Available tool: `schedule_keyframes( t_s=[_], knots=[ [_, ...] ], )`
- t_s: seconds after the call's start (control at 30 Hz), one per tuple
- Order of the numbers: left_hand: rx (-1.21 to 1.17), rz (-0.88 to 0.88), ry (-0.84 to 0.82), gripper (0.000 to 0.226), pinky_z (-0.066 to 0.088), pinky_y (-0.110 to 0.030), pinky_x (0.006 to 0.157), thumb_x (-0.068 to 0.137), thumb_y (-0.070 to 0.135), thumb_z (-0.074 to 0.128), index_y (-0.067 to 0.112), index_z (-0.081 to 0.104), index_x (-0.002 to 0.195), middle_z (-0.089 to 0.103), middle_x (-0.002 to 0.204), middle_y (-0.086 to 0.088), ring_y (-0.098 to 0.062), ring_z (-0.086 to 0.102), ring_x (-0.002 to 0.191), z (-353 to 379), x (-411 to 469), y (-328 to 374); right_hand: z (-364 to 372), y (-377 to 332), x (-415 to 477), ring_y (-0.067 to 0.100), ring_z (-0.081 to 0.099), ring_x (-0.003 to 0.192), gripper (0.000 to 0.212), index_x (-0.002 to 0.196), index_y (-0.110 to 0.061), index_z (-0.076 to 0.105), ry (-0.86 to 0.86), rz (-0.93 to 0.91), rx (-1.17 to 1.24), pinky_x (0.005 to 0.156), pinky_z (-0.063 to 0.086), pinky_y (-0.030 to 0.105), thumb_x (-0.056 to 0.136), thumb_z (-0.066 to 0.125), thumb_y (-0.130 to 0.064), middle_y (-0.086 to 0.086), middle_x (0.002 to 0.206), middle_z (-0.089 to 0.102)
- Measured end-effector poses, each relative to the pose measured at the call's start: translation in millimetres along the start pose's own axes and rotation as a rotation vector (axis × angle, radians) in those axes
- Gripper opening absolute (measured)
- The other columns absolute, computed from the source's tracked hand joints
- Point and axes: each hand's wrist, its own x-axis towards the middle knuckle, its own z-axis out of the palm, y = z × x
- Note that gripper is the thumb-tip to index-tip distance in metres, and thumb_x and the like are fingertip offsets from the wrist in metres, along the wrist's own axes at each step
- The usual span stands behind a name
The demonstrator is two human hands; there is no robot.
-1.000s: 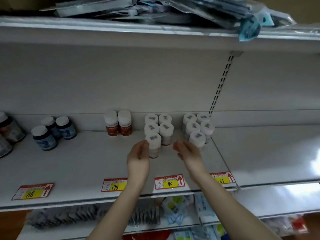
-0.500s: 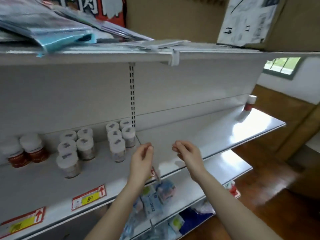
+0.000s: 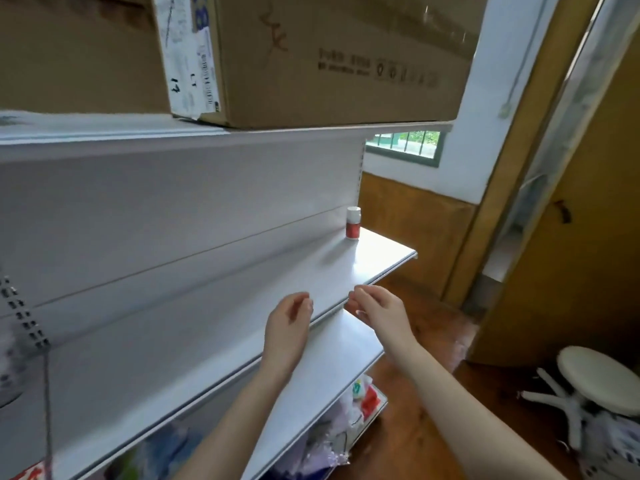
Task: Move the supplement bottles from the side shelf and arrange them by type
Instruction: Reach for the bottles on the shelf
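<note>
One supplement bottle [image 3: 353,223] with a white cap and red label stands alone at the far right end of the white side shelf [image 3: 381,258], against the back panel. My left hand [image 3: 287,323] and my right hand [image 3: 379,308] hover side by side in front of the shelf's front edge, well short of the bottle. Both hold nothing, with fingers loosely curled and apart. The sorted groups of bottles are out of view to the left.
A large cardboard box [image 3: 311,60] sits on the top shelf above. A lower shelf [image 3: 329,372] juts out beneath my hands, with packets [image 3: 360,400] below it. A white stool [image 3: 595,379] stands on the wooden floor at right, by a wooden door [image 3: 571,237].
The view has swung right, away from the grouped bottles to the side shelf's far end. My empty hands moved right with it; the lone red bottle is now nearer.
</note>
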Motion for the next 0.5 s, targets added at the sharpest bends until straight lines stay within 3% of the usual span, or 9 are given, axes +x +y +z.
schedule_keyframes(
  t_s=[0.1,0.27,0.5],
  knots=[
    [0.032,-0.003,-0.021,0.017,0.046,-0.043,0.097,0.091,0.018,0.050,0.015,0.061,0.104,0.065,0.111,-0.007,-0.022,0.059,0.106,36.0,33.3,-1.9,-25.6,14.2,35.6,0.021,0.064,0.098,0.009,0.084,-0.026,0.064,0.028,0.016,0.007,0.089,0.052,0.034,0.088,0.057,-0.021,0.005,0.095,0.068],
    [0.041,0.004,-0.025,0.022,0.047,-0.037,0.091,0.092,0.018,0.048,0.011,0.059,0.109,0.064,0.111,-0.009,-0.021,0.059,0.105,94.3,102.1,-15.4,-54.3,36.8,110.7,0.016,0.063,0.096,0.007,0.096,-0.022,0.059,0.028,0.012,0.011,0.078,0.051,0.021,0.091,0.054,-0.022,-0.002,0.095,0.065],
    [0.006,-0.019,0.008,0.026,0.044,-0.020,0.083,0.093,0.020,0.047,0.012,0.057,0.115,0.063,0.112,-0.007,-0.017,0.058,0.106,155.1,207.5,-16.3,-76.7,43.7,239.2,0.012,0.062,0.093,0.005,0.092,-0.027,0.057,0.024,-0.007,-0.034,0.083,0.049,0.025,0.091,0.054,-0.024,-0.007,0.093,0.064]
  ],
)
